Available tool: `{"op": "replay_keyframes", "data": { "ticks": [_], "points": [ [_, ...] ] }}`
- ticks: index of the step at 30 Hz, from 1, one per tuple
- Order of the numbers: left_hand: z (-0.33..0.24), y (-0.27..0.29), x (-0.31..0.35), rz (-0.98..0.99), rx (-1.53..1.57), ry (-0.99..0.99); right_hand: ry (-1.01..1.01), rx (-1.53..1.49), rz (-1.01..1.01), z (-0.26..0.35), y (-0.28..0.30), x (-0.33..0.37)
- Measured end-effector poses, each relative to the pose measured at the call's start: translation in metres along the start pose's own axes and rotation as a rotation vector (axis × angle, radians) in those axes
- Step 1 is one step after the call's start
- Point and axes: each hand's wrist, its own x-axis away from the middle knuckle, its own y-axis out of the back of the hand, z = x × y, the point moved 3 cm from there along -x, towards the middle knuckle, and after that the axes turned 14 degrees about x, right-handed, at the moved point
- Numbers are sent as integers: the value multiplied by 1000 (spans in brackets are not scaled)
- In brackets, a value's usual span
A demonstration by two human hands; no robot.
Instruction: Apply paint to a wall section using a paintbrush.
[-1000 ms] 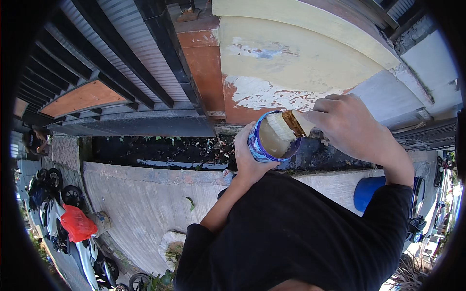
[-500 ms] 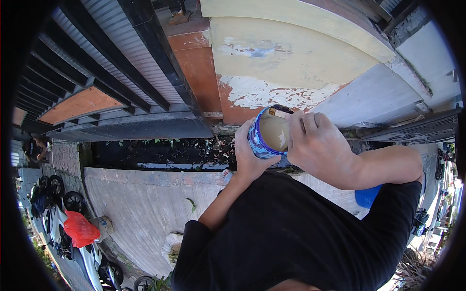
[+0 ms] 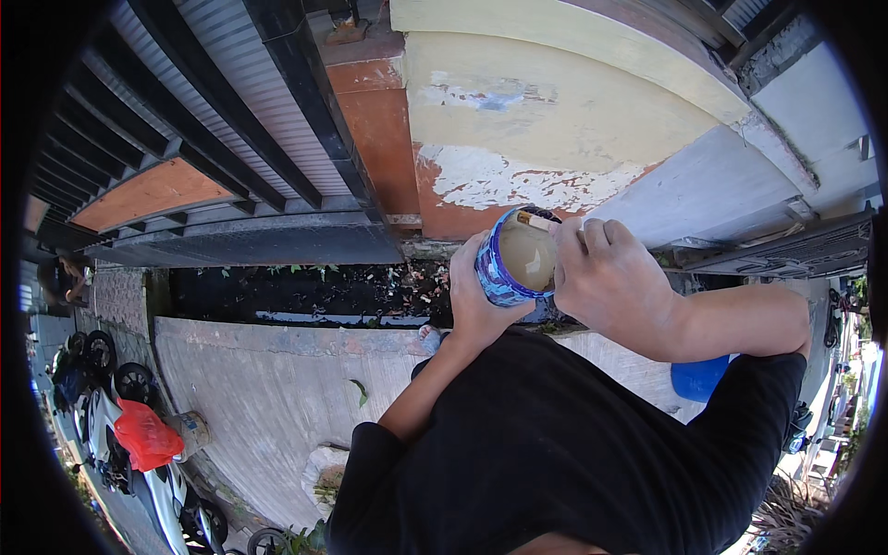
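A blue patterned paint can is tilted so its inside shows, with cream-coloured paint in it. My left hand wraps round the can's left side and underneath. At the can's right rim my right hand is closed on a paintbrush; only a short pale and brown part shows inside the rim, and the rest is hidden by my fingers. Beyond the can stands a low wall, cream above, with patchy white and orange lower down.
A dark ditch with litter runs between the wall and the concrete paving. To the left rises a black metal gate. Behind my right arm sits a blue bucket. Motorbikes and a red bag are at the lower left.
The can and both hands have shifted very slightly right and down in view. The brush part inside the rim has moved a little. Both hands keep their hold.
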Motion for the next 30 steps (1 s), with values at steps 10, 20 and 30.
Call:
{"op": "replay_keyframes", "data": {
  "ticks": [10,20,30],
  "points": [
    [-3,5,-1,78,-130,-45,-65,-95,-48,-11,2,14],
    [1,9,5,9,9,38,-273,-693,-29,-44,-29,32],
    [22,9,14,-11,64,94,-350,-1478,-156,-14,-87,55]
  ]
}}
